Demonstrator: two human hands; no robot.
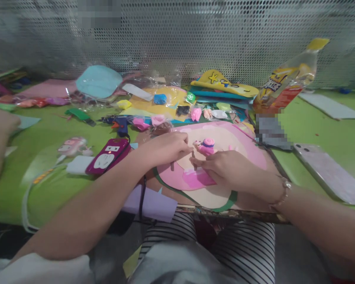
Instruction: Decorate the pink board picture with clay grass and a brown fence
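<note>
A small pink clay snail (207, 146) with a swirled shell and a purple band sits on a layered paper cutout (225, 136) in pink and cream with a green edge. To the snail's left, my left hand (172, 149) is closed over the cutout, thumb and fingers together; anything between them is hidden. My right hand (227, 167) lies low over the cutout just below the snail. Its index finger stretches left onto the cream paper, and its other fingers are partly hidden. Under my right hand shows a bright pink patch (197, 179).
Small wrapped clay lumps, including a blue one (160, 99), lie behind. A glue gun (121, 125) and a purple power bank (108, 157) are at left. At right stand a bottle (290, 79) and a phone (331, 169). Another person's arm (0, 134) enters at far left.
</note>
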